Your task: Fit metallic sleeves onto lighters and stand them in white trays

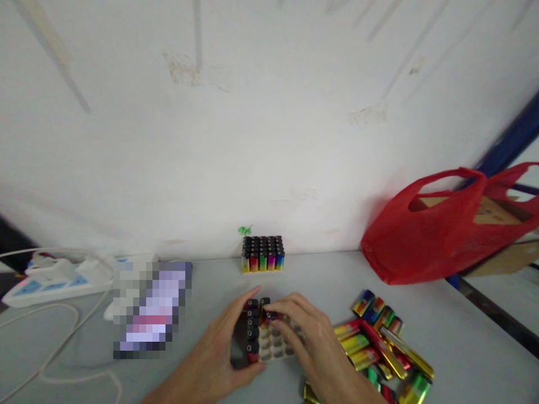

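Note:
A pale tray (275,343) with rows of round holes lies on the table in front of me. Along its left side stands a column of black-topped lighters (252,322), with one more beside it at the far edge. My left hand (217,339) curves round that side, thumb at the near corner and fingers at the far one, gripping the tray. Between the fingertips of my right hand (307,325) is a black-topped lighter (270,316), held over the second column; its lower part is hidden. Several holes show bare; my right hand covers the tray's right part.
Loose shiny lighters (374,348) are heaped at the right. By the wall stands a block of upright lighters (263,258). A red plastic bag (404,247) holding a carton sits at the right; a pixelated phone-like object (155,308), power strip (59,283) and white cables are left.

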`<state>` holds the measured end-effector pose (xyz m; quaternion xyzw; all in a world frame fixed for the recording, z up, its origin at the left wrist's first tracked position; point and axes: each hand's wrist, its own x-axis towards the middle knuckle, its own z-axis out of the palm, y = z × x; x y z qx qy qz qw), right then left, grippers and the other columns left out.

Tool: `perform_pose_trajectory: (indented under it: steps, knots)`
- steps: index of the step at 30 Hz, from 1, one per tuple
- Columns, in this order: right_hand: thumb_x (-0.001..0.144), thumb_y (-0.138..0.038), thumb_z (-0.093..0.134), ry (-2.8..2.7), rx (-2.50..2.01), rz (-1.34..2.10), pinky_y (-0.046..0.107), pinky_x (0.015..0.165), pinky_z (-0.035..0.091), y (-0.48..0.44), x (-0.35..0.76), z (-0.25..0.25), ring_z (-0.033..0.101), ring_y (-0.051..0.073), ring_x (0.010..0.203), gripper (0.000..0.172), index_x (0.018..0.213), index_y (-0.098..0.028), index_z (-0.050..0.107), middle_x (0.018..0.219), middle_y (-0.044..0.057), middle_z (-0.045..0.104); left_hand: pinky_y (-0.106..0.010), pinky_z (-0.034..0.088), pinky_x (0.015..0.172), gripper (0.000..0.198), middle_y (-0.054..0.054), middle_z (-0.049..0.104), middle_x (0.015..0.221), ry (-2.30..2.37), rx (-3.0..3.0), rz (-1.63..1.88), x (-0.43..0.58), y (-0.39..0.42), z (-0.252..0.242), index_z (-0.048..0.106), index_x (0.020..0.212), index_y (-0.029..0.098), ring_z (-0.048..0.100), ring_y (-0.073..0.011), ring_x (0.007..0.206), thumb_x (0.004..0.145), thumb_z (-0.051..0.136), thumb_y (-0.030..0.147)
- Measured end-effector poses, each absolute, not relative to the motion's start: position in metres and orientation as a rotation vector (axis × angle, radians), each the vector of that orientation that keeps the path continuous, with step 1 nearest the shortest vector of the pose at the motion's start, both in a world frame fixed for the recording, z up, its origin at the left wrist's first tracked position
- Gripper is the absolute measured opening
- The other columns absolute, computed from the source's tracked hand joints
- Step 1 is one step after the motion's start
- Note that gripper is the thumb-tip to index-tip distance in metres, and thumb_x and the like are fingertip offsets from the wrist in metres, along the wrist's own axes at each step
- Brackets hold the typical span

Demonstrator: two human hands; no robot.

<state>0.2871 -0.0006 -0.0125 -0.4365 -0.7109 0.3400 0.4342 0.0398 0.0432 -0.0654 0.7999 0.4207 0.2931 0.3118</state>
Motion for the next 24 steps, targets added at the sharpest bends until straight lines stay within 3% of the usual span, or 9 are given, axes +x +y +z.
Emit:
perform_pose_trajectory:
  steps: [3,6,9,12,16,18,21,24]
  knots:
    - [0.117,-0.030,0.063,-1.761,-1.088,0.838,0.035,0.105,0.055,-0.003,0.284,-0.012,0.072,0.025,0.119,0.030,0.144,-0.036,0.075,0.130,0.006,0.075,-0.062,0.047,0.133,0.111,-0.010,0.061,0.170,1.093,2.113,0.780,0.041,0.044,-0.062,0.042,0.175,0.037,0.063,-0.0410,0.151,0.076,0.090,0.016]
    - [0.114,-0.029,0.067,-1.690,-1.141,0.706,0.040,0.103,0.054,-0.003,0.284,-0.009,0.070,0.029,0.116,0.020,0.131,-0.031,0.078,0.124,0.009,0.075,-0.061,0.047,0.134,0.111,-0.009,0.062,0.169,1.089,2.101,0.766,0.041,0.044,-0.059,0.042,0.175,0.037,0.064,-0.0409,0.151,0.077,0.090,0.015]
    - [0.109,-0.023,0.069,-1.713,-1.208,0.607,0.046,0.103,0.050,0.002,0.294,0.002,0.067,0.029,0.096,0.013,0.109,-0.027,0.081,0.095,0.005,0.073,-0.062,0.048,0.132,0.114,-0.011,0.063,0.168,1.102,2.066,0.739,0.041,0.044,-0.057,0.039,0.176,0.037,0.065,-0.0409,0.149,0.078,0.091,0.014]
    - [0.099,-0.021,0.081,-1.877,-1.360,0.752,0.053,0.110,0.045,0.004,0.316,0.018,0.060,0.024,0.075,0.013,0.087,-0.027,0.080,0.071,-0.002,0.061,-0.062,0.048,0.131,0.117,-0.011,0.064,0.166,1.092,2.047,0.741,0.041,0.044,-0.055,0.036,0.176,0.039,0.066,-0.0400,0.147,0.077,0.093,0.014]
    - [0.074,-0.025,0.104,-2.014,-1.530,0.998,0.048,0.103,0.048,-0.007,0.345,0.027,0.064,0.029,0.091,0.025,0.077,-0.026,0.079,0.083,0.001,0.067,-0.062,0.044,0.134,0.121,-0.011,0.062,0.168,1.078,2.019,0.705,0.040,0.043,-0.050,0.032,0.178,0.038,0.063,-0.0391,0.151,0.078,0.094,0.013]
    - [0.066,-0.026,0.108,-2.020,-1.490,1.059,0.049,0.108,0.048,-0.015,0.351,0.018,0.067,0.033,0.103,0.030,0.079,-0.028,0.081,0.090,0.001,0.070,-0.064,0.043,0.135,0.123,-0.013,0.060,0.170,1.096,2.007,0.694,0.040,0.043,-0.049,0.030,0.180,0.036,0.061,-0.0401,0.154,0.078,0.094,0.014]
    - [0.060,-0.023,0.108,-2.012,-1.390,1.008,0.054,0.122,0.041,-0.021,0.348,0.001,0.067,0.035,0.109,0.032,0.074,-0.028,0.079,0.088,0.001,0.070,-0.066,0.042,0.134,0.125,-0.016,0.062,0.168,1.121,1.984,0.691,0.040,0.043,-0.050,0.029,0.181,0.033,0.061,-0.0421,0.154,0.077,0.095,0.014]
    - [0.063,-0.012,0.099,-2.005,-1.408,0.994,0.055,0.121,0.041,-0.020,0.340,-0.003,0.066,0.032,0.100,0.031,0.070,-0.026,0.072,0.088,0.002,0.070,-0.067,0.041,0.135,0.126,-0.016,0.061,0.169,1.135,1.966,0.688,0.040,0.043,-0.050,0.031,0.181,0.033,0.060,-0.0426,0.155,0.075,0.096,0.015]
